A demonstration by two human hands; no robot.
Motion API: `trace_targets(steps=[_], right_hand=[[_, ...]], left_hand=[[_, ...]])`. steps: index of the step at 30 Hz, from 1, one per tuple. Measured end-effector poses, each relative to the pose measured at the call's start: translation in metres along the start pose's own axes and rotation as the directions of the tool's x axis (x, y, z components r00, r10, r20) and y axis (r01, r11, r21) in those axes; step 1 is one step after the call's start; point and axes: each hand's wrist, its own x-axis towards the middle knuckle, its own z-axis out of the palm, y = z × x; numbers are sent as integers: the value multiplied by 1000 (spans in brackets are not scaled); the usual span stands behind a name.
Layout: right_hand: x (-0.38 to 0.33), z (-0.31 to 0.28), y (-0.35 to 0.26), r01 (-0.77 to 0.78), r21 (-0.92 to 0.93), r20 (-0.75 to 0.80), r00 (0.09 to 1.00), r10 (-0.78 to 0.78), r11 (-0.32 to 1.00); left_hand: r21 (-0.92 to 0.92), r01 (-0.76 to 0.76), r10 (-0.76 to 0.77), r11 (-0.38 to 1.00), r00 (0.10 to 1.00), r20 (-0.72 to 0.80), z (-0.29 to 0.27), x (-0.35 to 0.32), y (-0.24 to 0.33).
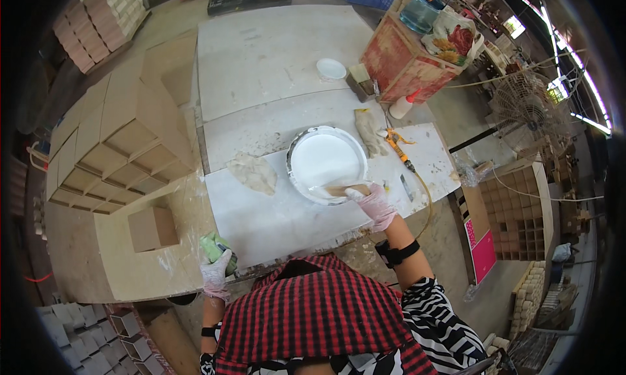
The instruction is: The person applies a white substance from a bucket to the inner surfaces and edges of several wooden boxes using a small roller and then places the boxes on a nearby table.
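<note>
My right hand (377, 207), in a thin pale glove, is closed around a flat wooden-handled brush (339, 190). The brush lies over the near rim of a round tub (291, 173) of white paint or glue, its pale end at the white liquid. At the table's near edge, left of the tub, my gloved left hand (215, 275) grips a crumpled green cloth (214, 246). A small brown cardboard box (153, 229) sits on the board just left of that hand. Between the cloth and the tub lies a stained beige rag (253, 173).
Stacked open brown boxes (107, 140) fill the left side. Right of the tub are a folded rag (370, 132) and an orange-and-black tool (399, 150) with a yellow hose. A white bowl (331, 69), a squeeze bottle (403, 106) and a red-stained cabinet (407, 56) stand farther off.
</note>
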Motion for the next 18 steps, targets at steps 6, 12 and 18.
trace_targets(steps=[6, 12, 18], right_hand=[[23, -24, 19, -68, 77, -189, 979, 82, 995], [45, -17, -16, -66, -268, -287, 958, -14, 961], [68, 9, -15, 96, -237, -285, 944, -163, 967]], left_hand=[[-7, 2, -2, 1000, 1000, 13, -3, -1, -4], [1, -52, 52, 999, 999, 7, 1, -9, 3], [-30, -24, 25, 999, 999, 23, 5, -18, 14]])
